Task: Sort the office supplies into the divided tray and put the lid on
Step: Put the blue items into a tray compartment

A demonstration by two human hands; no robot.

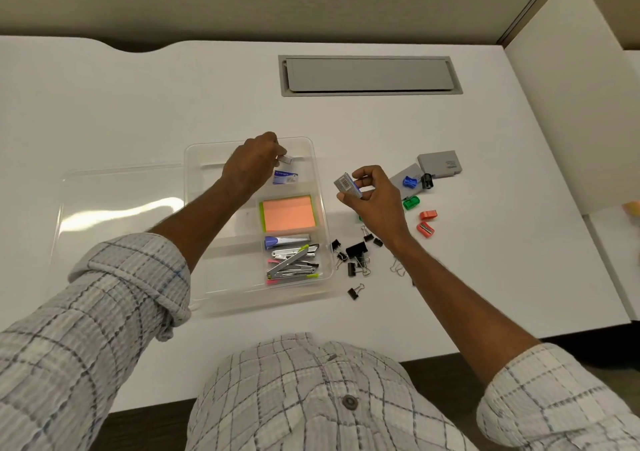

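Hands pinching one small box each. Clear lid (117, 204) flat, just left of divided tray (228, 277). Left hand (254, 165) over far slot, white box (286, 160) near one blue staple box (284, 177). Right hand (375, 196) right of tray, pinching barcode staple box (348, 185). Sorting staple boxes; next, lower both in. Loose: about eight binder clips (356, 249), five sharpeners (411, 203), two grey boxes (440, 163).

No words legible. Barcode showing on the small box (347, 187) pinched in the right hand (373, 197); blurred print on the blue-and-white box (284, 177) in the tray (225, 277) and on the grey box (440, 163).
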